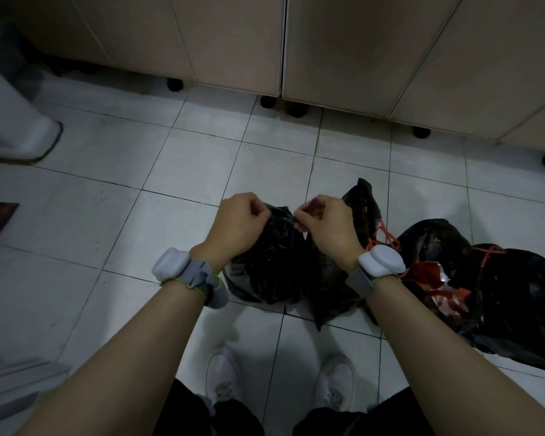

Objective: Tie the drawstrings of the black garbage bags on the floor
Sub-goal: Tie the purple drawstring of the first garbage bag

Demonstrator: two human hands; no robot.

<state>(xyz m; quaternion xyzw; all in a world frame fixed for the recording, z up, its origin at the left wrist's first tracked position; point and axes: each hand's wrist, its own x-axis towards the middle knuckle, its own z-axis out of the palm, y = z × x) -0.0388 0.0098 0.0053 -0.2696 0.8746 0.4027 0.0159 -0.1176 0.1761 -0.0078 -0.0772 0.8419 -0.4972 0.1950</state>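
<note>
Nearest, white shoes [334, 383] are standing on the tiled floor [177, 171]. Just beyond, the left hand [238, 223] and right hand [326, 223] are both pinching the top of a black garbage bag [272, 269]; another bag [501, 294], with an orange drawstring [387, 236], is lying right. Cabinets [343, 51] are standing farthest.

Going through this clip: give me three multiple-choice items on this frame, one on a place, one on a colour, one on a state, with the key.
1. Where does the bag with the orange drawstring lie, from the person's side?
A. right of the bag being handled
B. left of it
C. against the cabinets

2. What colour are the shoes?
A. black
B. white
C. red

3. What are the hands doing?
A. hanging idle
B. pressing flat on the floor
C. both pinching the bag's top

Key: 1 A, it lies on the tiles off to the right; 2 B, both shoes are white; 3 C, left hand and right hand pinch the top of the black bag.
</note>
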